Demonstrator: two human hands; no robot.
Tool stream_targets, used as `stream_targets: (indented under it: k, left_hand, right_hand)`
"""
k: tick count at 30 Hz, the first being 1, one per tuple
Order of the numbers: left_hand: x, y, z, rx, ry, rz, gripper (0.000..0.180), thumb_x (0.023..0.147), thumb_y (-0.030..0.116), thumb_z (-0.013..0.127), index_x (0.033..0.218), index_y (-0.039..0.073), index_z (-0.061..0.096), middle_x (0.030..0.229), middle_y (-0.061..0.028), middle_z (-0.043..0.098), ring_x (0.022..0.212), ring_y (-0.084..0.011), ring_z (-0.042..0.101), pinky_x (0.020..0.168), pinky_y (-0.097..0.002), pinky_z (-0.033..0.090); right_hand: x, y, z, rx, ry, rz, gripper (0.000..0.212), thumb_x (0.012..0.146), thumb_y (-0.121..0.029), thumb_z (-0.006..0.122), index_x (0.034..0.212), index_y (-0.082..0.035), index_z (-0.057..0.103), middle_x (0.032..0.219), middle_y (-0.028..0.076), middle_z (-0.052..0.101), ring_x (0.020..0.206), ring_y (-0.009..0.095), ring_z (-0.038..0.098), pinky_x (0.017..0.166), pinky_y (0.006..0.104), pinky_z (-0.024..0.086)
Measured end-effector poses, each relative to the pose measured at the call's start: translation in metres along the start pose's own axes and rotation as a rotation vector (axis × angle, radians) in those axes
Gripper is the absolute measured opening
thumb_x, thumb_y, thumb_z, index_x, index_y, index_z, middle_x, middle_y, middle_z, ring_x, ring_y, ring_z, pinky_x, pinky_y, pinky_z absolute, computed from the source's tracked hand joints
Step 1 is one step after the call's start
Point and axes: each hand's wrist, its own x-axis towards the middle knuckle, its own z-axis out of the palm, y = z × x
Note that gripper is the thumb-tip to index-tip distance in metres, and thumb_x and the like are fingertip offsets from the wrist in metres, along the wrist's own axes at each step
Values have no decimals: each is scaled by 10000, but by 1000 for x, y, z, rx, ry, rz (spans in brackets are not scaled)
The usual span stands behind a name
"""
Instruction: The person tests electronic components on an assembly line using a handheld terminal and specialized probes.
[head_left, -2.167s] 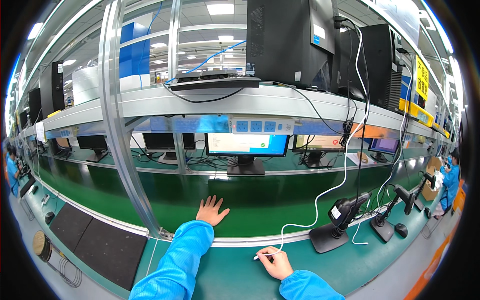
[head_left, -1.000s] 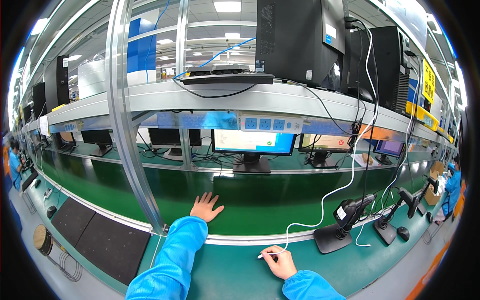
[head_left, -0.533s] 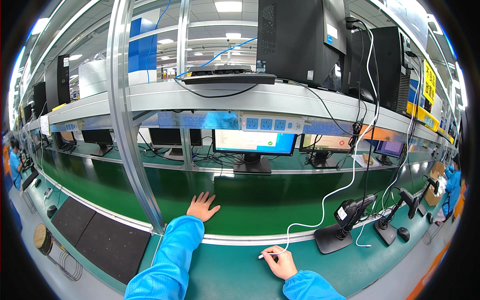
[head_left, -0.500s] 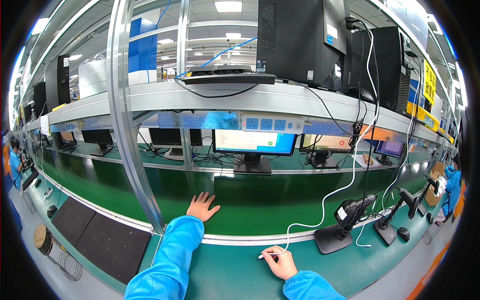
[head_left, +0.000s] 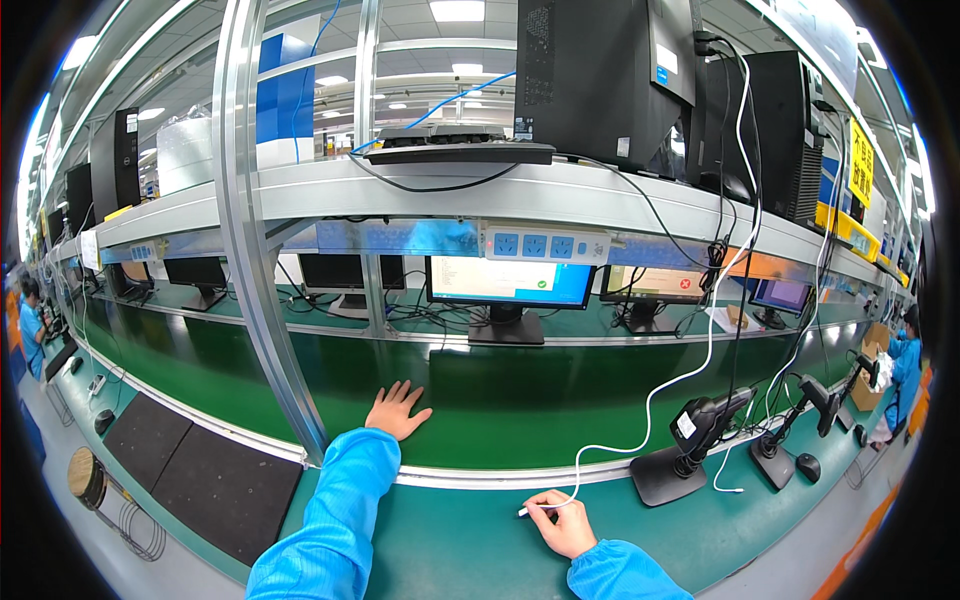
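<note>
My left hand (head_left: 398, 411) lies palm down with fingers spread over the green conveyor belt (head_left: 520, 400). It holds nothing. Over the teal worktop (head_left: 450, 540), my right hand (head_left: 563, 523) pinches the plug end of a white cable (head_left: 648, 415). The plug tip (head_left: 522, 513) pokes out to the left of the fingers. From the hand the cable loops up and right, rising to the shelf where black computer towers stand. Blue sleeves cover both forearms.
Barcode scanners on stands (head_left: 693, 430) and a black mouse (head_left: 808, 466) are on the right worktop. Black mats (head_left: 215, 480) lie at left beside a metal post (head_left: 255, 250). Beyond the belt stand monitors (head_left: 510, 281). Overhead runs a shelf (head_left: 420, 195) with a power strip (head_left: 546, 246). Co-workers (head_left: 905, 370) appear at both sides.
My left hand has shifted slightly left on the belt, its fingers still spread. My right hand keeps its pinch on the cable in nearly the same place.
</note>
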Motion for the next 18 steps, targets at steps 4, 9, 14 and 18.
stream_targets:
  k: [4,9,14,18]
  left_hand:
    - [1,-5,-3,16,12,6,746,1014,690,428,1595,223,450,1687,-138,350,1576,-323,278,1286,-552,187]
    - [-2,-10,-5,14,20,6,735,1020,680,425,1593,220,453,1683,-135,357,1572,-321,285,1284,-552,194]
    - [-5,-14,-7,13,23,5,730,1022,672,429,1591,217,455,1682,-138,358,1569,-324,290,1283,-552,199]
    - [-8,-19,-9,19,26,8,722,1024,659,437,1591,212,456,1681,-140,359,1566,-325,296,1282,-553,205]
  right_hand:
    - [2,-2,0,-2,14,7,141,995,-122,710,1042,8,738,909,106,757,782,172,746,714,304,590]
    - [3,-3,0,2,10,17,141,998,-124,706,1037,8,737,908,107,756,780,171,744,710,306,588]
    - [1,-2,1,-2,14,-3,139,997,-120,706,1035,10,736,916,112,753,772,172,740,699,306,582]
    - [0,-4,-1,14,-1,16,150,998,-137,705,1065,-7,736,955,116,743,768,195,738,696,313,582]
